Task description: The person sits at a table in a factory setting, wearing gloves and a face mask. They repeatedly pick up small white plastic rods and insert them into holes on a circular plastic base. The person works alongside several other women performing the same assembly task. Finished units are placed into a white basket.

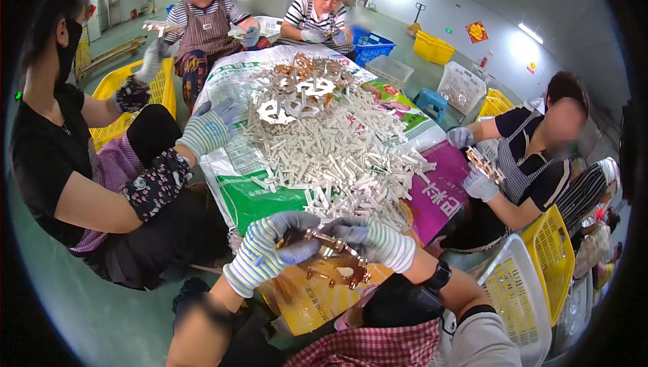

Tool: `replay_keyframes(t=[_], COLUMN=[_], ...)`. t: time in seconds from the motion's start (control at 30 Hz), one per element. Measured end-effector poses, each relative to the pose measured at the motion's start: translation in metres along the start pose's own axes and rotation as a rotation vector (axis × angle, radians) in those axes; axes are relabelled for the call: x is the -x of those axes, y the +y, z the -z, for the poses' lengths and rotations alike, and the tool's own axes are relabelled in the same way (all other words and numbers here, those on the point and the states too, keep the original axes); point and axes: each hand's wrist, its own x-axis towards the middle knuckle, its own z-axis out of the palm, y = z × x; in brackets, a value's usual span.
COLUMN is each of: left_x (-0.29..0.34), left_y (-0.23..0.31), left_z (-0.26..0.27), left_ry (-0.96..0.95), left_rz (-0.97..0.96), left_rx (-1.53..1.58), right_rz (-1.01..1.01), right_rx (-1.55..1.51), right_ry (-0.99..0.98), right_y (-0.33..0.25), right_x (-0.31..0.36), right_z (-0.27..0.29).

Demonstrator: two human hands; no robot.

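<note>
In front of the strip pile (337,158), your left fingers (300,251) and right fingers (352,231) are gripping a coppery frame (331,252) slanting between them.

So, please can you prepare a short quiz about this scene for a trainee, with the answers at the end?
1. True or false: the person's left hand and right hand both hold the copper-coloured metal part.
2. Where is the big pile of small pale pieces?
A) In a blue basket
B) On a surface covered with printed sheeting
C) On a stool
3. Fill in: the person wears a black band on the ____ wrist.

Key: 1. true; 2. B; 3. right
</note>
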Motion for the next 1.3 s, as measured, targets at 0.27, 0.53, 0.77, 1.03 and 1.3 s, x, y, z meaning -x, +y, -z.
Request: replay_keyframes(t=[0.27, 0.53, 0.77, 1.03, 1.3], left_x=[0.005, 0.012, 0.012, 0.013, 0.007], left_y=[-0.012, -0.033, -0.044, -0.053, -0.042], left_z=[-0.010, -0.023, -0.044, -0.057, -0.054], left_ry=[0.038, 0.002, -0.089, 0.026, -0.018], left_rz=[0.440, 0.444, 0.343, 0.318, 0.331], left_rx=[0.211, 0.237, -0.156, 0.021, -0.035], right_rz=[0.189, 0.013, 0.298, 0.651, 0.511], right_rx=[1.604, 1.825, 1.622, 1.643, 1.917], right_ry=[0.242, 0.283, 0.292, 0.278, -0.013], right_y=[-0.017, -0.013, 0.011, 0.009, 0.029], right_x=[0.010, 0.051, 0.004, 0.013, 0.040], right_z=[0.066, 0.093, 0.116, 0.113, 0.089])
